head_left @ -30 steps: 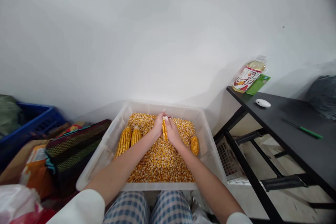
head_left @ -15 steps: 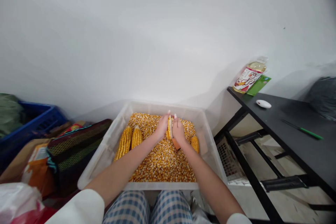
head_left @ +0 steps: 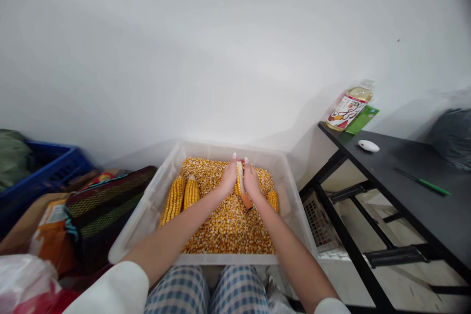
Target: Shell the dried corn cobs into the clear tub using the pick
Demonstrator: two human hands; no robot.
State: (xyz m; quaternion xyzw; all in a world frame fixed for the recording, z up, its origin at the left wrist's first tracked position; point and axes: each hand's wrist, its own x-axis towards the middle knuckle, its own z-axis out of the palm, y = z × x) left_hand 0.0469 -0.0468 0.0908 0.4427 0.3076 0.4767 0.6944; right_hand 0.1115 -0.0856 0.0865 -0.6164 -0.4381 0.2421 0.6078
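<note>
Between my two hands, above the loose kernels (head_left: pixel 235 230), is a partly stripped ear of corn (head_left: pixel 240 181), with yellow rows on its left and a pale bare strip on its right. My left hand (head_left: pixel 229 175) is closed around its left side, thumb pointing up. My right hand (head_left: pixel 251 180) is closed against the other side. A small orange-brown piece (head_left: pixel 247 201) sticks out below the right palm; its kind is hidden. Two whole ears of corn (head_left: pixel 173 200) lie at the left of the translucent tub (head_left: pixel 142 221), and another ear (head_left: pixel 273 200) at the right.
A black table (head_left: pixel 408 176) on the right holds a labelled bottle (head_left: pixel 348 108), a green box (head_left: pixel 362 119), a white oval object (head_left: pixel 368 145) and a green-handled tool (head_left: pixel 434 187). On the left are a blue crate (head_left: pixel 55 171) and a dark mesh bag (head_left: pixel 106 206). A white wall stands behind.
My hands have shifted slightly, with the thumbs a little farther apart near the ear's top. More of the pale strip and the orange-brown piece shows.
</note>
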